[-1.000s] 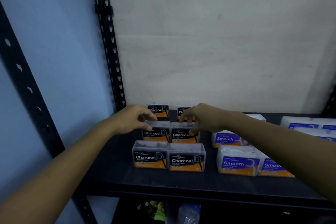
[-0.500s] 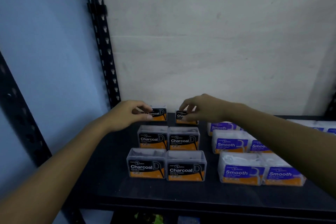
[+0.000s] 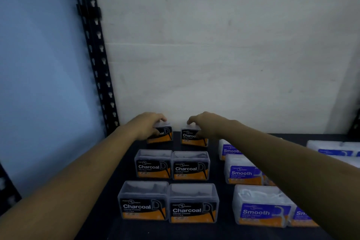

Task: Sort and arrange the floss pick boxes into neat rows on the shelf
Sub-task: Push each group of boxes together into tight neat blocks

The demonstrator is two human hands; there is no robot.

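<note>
Having let go of the middle Charcoal pair [image 3: 171,164], both hands are now working at 12 o'clock on the shelf [image 3: 217,173], the left hand [image 3: 148,125] curling its fingers round the left back Charcoal box [image 3: 165,135] and the right hand [image 3: 205,125] round the right back Charcoal box [image 3: 190,138], probably closing the last row's gap.

Dark shelf [image 3: 226,181] carries six Charcoal boxes [image 3: 191,165], 2 cols x 3 rows: front & mid pairs touching, back pair apart. Smooth boxes [image 3: 243,171] sit to the right, rows less even.

Black-and-orange Charcoal boxes [image 3: 190,168], purple-and-orange Smooth boxes [image 3: 243,173], black shelf [image 3: 124,230].
</note>
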